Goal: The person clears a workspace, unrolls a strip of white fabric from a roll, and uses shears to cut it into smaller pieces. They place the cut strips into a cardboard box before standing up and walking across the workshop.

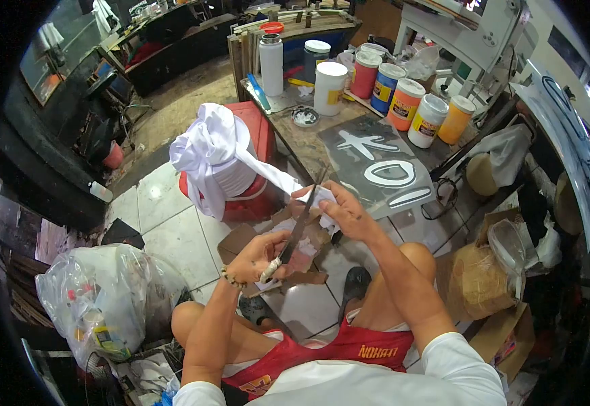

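- Left hand (258,258) curls loosely around the handle of some big scissors (298,237), with the blades pointing up and away.
- Right hand (346,215) is closed, pinching the end of a long white cloth (207,139) near the blades. I cannot tell if the cloth is between them.
- The rest of the cloth sits in a big heap on top of a red box (260,127), and one strip stretches over to the right hand.
- The cloth looks soft, light and floppy, maybe a bit slippery. It is best held by its edge, pulled a little tight.
- The scissors look hard, heavy and sharp. The pale handle is the safe part to hold.
- Below the hands, an open cardboard box (235,245) has scraps (300,260) in it.
- Ahead, the counter (288,122) holds paint jars (403,105) and a dark sheet (341,164) with white letters, close to the right hand.
- A full plastic bag (112,271) sits on the left, well apart. The hanging strip could catch on the counter's corner.
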{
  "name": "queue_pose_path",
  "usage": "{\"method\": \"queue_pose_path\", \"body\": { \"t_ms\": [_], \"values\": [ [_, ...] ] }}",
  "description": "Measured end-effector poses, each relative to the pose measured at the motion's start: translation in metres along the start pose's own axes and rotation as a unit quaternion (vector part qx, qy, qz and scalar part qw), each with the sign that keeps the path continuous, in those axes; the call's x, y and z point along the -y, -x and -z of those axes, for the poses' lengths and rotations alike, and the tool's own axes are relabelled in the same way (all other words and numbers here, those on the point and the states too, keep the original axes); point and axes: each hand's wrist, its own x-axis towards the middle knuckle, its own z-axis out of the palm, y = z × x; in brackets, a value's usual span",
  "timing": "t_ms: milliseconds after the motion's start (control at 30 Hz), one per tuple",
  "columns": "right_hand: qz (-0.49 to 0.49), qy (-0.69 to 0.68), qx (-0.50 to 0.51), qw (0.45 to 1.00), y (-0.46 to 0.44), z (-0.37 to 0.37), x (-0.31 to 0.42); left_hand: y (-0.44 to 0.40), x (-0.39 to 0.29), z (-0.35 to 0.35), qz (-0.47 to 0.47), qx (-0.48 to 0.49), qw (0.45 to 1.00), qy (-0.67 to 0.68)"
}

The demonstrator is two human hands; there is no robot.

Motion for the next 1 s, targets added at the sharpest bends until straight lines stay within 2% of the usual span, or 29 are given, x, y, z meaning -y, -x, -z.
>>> {"method": "queue_pose_path", "body": {
  "t_ms": [33,133,200,233,267,333,400,467,533,567,633,667,733,800,867,1000],
  "values": [
    [0.001,0.0,0.0,1.0,-0.001,-0.001,0.002,0.001,-0.002,0.0,0.02,0.0,1.0,-0.009],
    [0.049,0.03,-0.009,0.998,-0.002,-0.003,0.003,-0.005,0.01,0.001,0.001,-0.02,1.0,-0.014],
    [-0.048,0.103,0.018,0.993,0.0,-0.003,-0.004,-0.009,0.015,0.0,-0.034,-0.014,0.999,-0.019],
    [0.022,0.108,0.017,0.994,-0.001,-0.005,-0.014,-0.011,0.017,0.003,-0.068,-0.007,0.997,-0.026],
    [0.031,0.11,0.023,0.993,0.0,-0.008,-0.014,-0.012,0.024,0.007,-0.08,-0.002,0.997,-0.01],
    [0.016,0.12,0.002,0.993,-0.003,-0.009,-0.012,-0.007,0.024,0.012,-0.025,0.002,1.0,0.006],
    [0.059,0.117,0.012,0.991,-0.008,-0.008,-0.016,-0.001,0.008,0.012,0.023,-0.035,0.999,-0.027],
    [0.094,0.11,0.016,0.989,-0.009,-0.008,-0.027,0.003,-0.001,0.013,-0.05,-0.044,0.998,0.016],
    [-0.036,0.177,0.014,0.983,-0.01,-0.01,-0.042,0.008,-0.015,0.015,-0.059,-0.067,0.996,0.005],
    [-0.03,0.178,0.02,0.983,-0.014,-0.012,-0.051,0.011,-0.019,0.015,-0.061,-0.082,0.995,0.004],
    [0.156,0.324,0.067,0.931,-0.024,-0.018,-0.071,0.012,-0.02,0.021,-0.09,-0.099,0.991,0.004],
    [0.161,0.324,0.071,0.93,-0.027,-0.021,-0.081,0.014,-0.02,0.024,-0.114,-0.11,0.987,0.006],
    [0.156,0.371,0.116,0.908,-0.029,-0.027,-0.105,0.02,-0.021,0.028,-0.112,-0.129,0.985,-0.01],
    [0.158,0.387,0.118,0.901,-0.032,-0.034,-0.12,0.022,-0.02,0.031,-0.111,-0.145,0.983,-0.025],
    [0.087,0.383,0.111,0.913,-0.032,-0.042,-0.117,0.024,-0.017,0.031,-0.132,-0.145,0.98,-0.042],
    [0.126,0.402,0.088,0.903,-0.04,-0.043,-0.116,0.028,-0.016,0.029,-0.104,-0.176,0.977,-0.064]
  ]
}}
